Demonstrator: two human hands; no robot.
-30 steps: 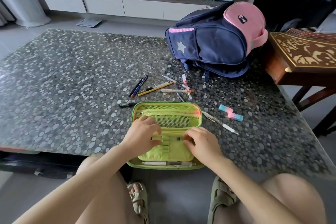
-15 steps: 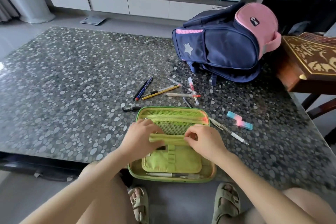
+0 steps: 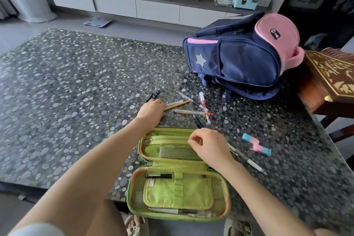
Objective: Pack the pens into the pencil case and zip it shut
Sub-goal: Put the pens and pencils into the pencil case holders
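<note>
The green pencil case (image 3: 220, 184) lies open at the table's near edge. A black pen (image 3: 159, 176) sits in its elastic loop and a clear pen (image 3: 182, 211) lies along its near rim. My right hand (image 3: 210, 147) rests on the mesh lid, thumb and forefinger pinched at the pocket's zip line. My left hand (image 3: 151, 109) reaches past the case, palm down, with its fingers curled over the loose pens; what they hold is hidden. Nearby lie a dark blue pen (image 3: 154, 95), a yellow pencil (image 3: 178, 104), a white pen (image 3: 189, 112) and a pink pen (image 3: 202, 99).
Another white pen (image 3: 249, 161) and a pink-blue eraser (image 3: 256, 144) lie right of the case. A navy and pink backpack (image 3: 241, 63) stands at the back right, beside a carved wooden piece (image 3: 329, 80). The pebble-patterned table (image 3: 76, 92) stretches left.
My left hand left the case and reached forward to the loose pens. The inner flap was turned down, showing the black pen in its loop. My right hand moved up onto the mesh lid.
</note>
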